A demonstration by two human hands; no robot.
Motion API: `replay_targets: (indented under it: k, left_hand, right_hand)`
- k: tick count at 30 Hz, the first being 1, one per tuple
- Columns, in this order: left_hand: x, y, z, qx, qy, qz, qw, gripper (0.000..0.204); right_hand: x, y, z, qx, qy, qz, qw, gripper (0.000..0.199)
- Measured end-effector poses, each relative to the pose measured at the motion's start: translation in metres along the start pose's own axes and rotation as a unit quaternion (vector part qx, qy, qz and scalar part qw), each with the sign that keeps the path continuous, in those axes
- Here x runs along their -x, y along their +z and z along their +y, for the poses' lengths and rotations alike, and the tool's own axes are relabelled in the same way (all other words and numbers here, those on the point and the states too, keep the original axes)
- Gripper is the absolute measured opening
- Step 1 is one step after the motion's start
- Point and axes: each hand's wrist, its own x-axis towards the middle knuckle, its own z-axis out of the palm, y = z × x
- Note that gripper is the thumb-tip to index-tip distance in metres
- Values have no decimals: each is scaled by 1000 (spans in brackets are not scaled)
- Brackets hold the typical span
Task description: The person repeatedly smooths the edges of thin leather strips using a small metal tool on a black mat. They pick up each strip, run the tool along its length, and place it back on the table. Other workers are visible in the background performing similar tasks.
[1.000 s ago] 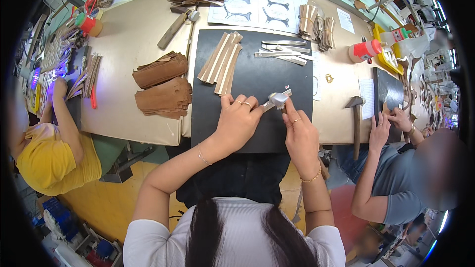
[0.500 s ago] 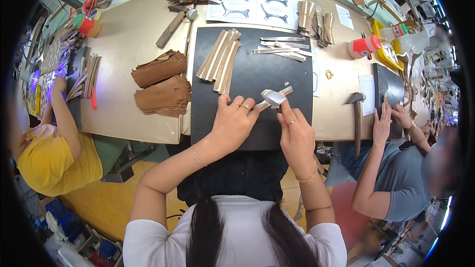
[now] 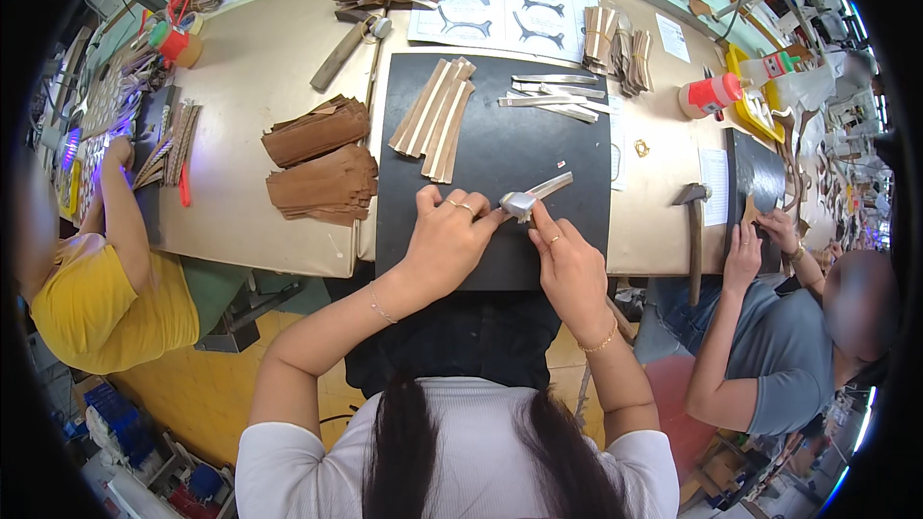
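Both hands now pinch the folded silver-grey strip [image 3: 527, 200] low on the black rectangular mat [image 3: 490, 149]: left hand [image 3: 444, 242] and right hand [image 3: 569, 267] clamped, strip brought nearer since earlier.

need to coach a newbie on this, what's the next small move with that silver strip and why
Probably press the folded end flat onto the black mat: both the left hand and right hand pinch the silver strip at its bent end, its tail angling up-right, unpressed.

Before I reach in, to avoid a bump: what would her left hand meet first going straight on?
Probably the silver strip that the left hand already pinches with the right hand; depth is unclear.
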Motion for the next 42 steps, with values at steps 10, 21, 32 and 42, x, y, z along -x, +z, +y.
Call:
replay_targets:
  k: [10, 21, 32, 42]
  left_hand:
    - [7, -4, -3, 14, -4, -8, 1000, 12]
    - [9, -4, -7, -13, 12, 5, 1000, 16]
    - [24, -7, -3, 44, -36, 13, 998, 30]
    - [28, -8, 0, -75, 40, -13, 996, 33]
  right_hand:
    - [-1, 1, -4, -31, -17, 9, 999, 47]
    - [-4, -2, -6, -42, -37, 20, 998, 48]
    - [2, -3, -7, 22, -16, -55, 998, 47]
    - [1, -5, -14, -39, -39, 40, 998, 49]
